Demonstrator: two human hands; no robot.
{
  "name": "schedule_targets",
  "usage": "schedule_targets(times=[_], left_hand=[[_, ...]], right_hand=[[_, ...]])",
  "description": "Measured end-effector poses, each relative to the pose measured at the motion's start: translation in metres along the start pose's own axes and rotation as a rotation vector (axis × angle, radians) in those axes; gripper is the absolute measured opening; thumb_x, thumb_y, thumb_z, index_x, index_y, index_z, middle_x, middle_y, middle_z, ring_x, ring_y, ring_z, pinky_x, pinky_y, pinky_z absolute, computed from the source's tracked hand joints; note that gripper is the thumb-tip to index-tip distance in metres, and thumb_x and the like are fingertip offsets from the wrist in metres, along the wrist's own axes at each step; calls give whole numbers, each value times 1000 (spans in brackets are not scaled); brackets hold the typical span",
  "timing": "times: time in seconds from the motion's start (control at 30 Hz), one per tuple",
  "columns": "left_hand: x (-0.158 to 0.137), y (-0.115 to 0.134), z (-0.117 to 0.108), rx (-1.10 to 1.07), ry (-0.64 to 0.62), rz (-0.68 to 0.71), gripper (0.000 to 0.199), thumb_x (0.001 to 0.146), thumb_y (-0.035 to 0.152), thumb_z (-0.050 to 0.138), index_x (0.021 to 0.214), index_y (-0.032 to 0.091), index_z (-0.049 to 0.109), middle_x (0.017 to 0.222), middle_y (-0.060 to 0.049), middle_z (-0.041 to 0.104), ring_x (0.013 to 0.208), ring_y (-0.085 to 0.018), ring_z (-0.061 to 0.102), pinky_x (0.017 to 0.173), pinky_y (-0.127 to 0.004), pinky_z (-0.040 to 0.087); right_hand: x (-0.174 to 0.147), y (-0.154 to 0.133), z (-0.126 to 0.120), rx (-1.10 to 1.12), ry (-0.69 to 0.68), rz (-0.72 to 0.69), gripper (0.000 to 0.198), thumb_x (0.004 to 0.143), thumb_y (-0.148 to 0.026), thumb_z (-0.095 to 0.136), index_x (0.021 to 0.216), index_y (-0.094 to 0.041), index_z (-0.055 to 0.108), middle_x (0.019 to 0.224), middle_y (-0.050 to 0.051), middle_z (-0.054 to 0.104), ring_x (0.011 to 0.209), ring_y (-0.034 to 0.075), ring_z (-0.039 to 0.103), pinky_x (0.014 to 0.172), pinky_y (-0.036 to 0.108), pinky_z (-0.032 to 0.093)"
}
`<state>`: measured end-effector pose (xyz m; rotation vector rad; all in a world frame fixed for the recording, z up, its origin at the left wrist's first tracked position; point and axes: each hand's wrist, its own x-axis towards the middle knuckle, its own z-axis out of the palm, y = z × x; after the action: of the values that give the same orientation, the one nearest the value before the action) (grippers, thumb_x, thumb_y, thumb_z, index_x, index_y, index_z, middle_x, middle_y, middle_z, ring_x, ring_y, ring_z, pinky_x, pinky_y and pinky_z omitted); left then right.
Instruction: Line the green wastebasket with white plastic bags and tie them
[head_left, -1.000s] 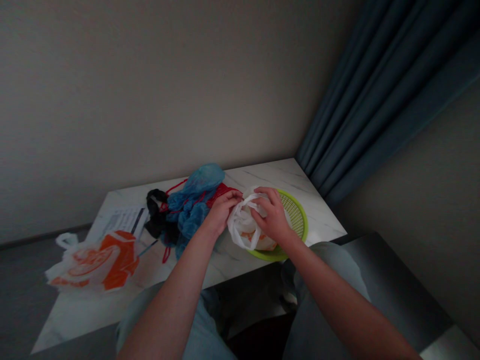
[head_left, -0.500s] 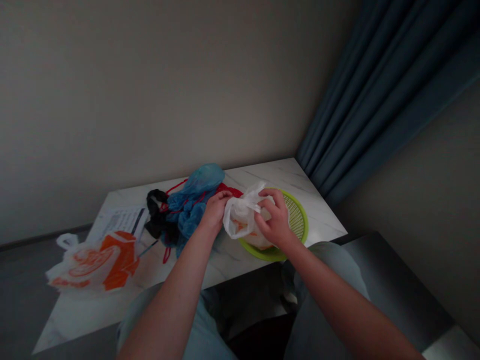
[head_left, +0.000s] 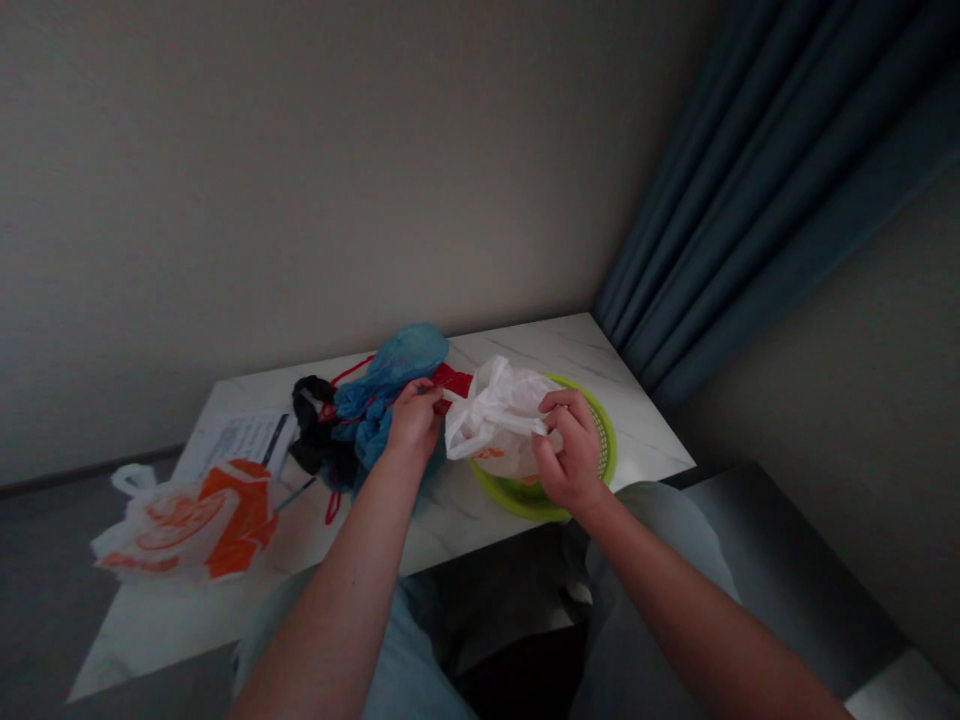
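Observation:
A thin white plastic bag [head_left: 499, 415] with orange print is stretched between my two hands. My left hand [head_left: 416, 412] pinches its left edge, close to the heap of blue plastic bags [head_left: 409, 355]. On the other side, my right hand [head_left: 571, 450] is closed on the bag's right edge. Below the bag stands a green plastic basket [head_left: 609, 455] with a perforated wall; the bag covers most of its inside. A piece of red plastic [head_left: 452, 381] shows just behind my left hand.
Black plastic bags [head_left: 319, 425] with red drawstrings lie left of the blue heap. Another white and orange plastic bag [head_left: 191, 520] rests on the marble-patterned table [head_left: 450, 530], partly over a printed sheet [head_left: 232, 445]. A blue curtain [head_left: 720, 200] hangs at the right.
My hands have moved apart, the left one leftward and the right one slightly right and down. The white bag's handle loops have opened out into a wider stretch.

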<state>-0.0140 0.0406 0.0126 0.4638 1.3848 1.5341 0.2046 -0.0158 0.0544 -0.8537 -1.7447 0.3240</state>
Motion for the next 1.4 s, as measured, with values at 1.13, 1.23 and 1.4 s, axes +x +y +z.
schedule_targets(times=[1.13, 1.23, 1.4], left_hand=[[-41, -7, 24, 367, -416, 362, 12, 75, 25, 74, 80, 20, 64, 73, -1, 66, 70, -15, 60, 70, -25, 43], [-50, -10, 27, 446, -464, 380, 14, 79, 28, 71, 71, 20, 64, 69, -2, 66, 69, -17, 59, 70, -26, 42], [-55, -15, 32, 448, -518, 436, 11, 80, 30, 71, 85, 20, 66, 83, -2, 67, 80, -17, 61, 77, -27, 44]], right_hand=[[4, 42, 13, 63, -280, 315, 4, 81, -23, 63, 83, -21, 61, 74, 0, 63, 67, 15, 57, 63, 27, 45], [4, 45, 20, 21, -317, 331, 3, 83, -21, 59, 82, -20, 61, 71, -1, 62, 63, 15, 54, 61, 27, 41], [5, 48, 24, -82, -283, 353, 11, 81, -15, 58, 72, -20, 57, 66, -2, 57, 59, 14, 49, 58, 27, 34]])
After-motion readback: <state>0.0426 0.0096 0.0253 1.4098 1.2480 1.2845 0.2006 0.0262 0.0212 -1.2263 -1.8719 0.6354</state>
